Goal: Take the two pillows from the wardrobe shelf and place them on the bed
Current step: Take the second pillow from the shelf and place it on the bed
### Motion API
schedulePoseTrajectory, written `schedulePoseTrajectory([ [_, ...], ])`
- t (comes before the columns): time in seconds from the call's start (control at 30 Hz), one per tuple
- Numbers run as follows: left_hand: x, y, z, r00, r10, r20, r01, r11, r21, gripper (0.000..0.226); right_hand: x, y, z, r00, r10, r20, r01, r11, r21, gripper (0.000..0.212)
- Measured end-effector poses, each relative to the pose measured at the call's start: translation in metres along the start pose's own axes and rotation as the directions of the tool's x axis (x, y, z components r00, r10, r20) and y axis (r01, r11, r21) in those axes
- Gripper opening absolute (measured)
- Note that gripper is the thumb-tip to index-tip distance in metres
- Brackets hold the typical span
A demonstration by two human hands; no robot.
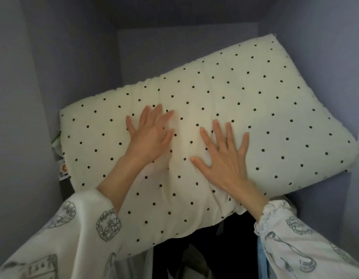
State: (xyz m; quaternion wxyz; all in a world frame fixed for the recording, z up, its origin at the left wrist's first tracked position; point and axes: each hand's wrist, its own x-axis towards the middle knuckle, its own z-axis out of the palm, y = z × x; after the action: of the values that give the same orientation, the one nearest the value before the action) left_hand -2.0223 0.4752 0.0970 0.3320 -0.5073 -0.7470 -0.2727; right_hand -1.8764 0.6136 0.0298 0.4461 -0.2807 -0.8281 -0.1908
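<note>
A cream pillow with black dots (265, 109) lies askew in the wardrobe compartment, its near corner hanging over the shelf's front edge. My left hand (150, 133) rests flat on its top, fingers spread and straight. My right hand (224, 154) lies flat beside it, also with spread fingers. Both press on the pillow's middle. A second pillow cannot be made out; only a bit of green and white fabric (56, 144) and a label (63, 172) peek out under the pillow's left edge.
Grey wardrobe walls (23, 117) close in on the left, right and back. Below the shelf's front edge lies a dark space with hanging clothes (204, 254). My patterned white sleeves (307, 238) fill the lower corners.
</note>
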Motion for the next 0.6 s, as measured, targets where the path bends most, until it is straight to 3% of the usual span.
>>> schedulePoseTrajectory([
  [0.13,0.041,0.009,-0.008,0.988,0.044,-0.148,-0.023,0.99,0.139,0.062,-0.021,0.006,0.013,0.993,-0.078,-0.09,0.072,0.995,-0.068,0.076],
  [0.23,0.055,0.005,-0.013,0.987,-0.004,-0.163,0.031,0.986,0.163,0.078,-0.026,0.011,0.019,0.984,-0.129,-0.122,0.117,0.988,-0.102,0.075],
  [0.5,0.013,-0.022,0.012,0.976,-0.106,-0.192,0.157,0.949,0.274,0.083,-0.006,0.029,0.007,0.951,-0.308,-0.021,0.301,0.941,-0.157,0.068],
  [0.6,-0.013,-0.024,0.029,0.964,-0.215,-0.158,0.251,0.931,0.264,0.083,0.008,0.033,-0.001,0.921,-0.385,0.052,0.389,0.913,-0.125,0.075],
])
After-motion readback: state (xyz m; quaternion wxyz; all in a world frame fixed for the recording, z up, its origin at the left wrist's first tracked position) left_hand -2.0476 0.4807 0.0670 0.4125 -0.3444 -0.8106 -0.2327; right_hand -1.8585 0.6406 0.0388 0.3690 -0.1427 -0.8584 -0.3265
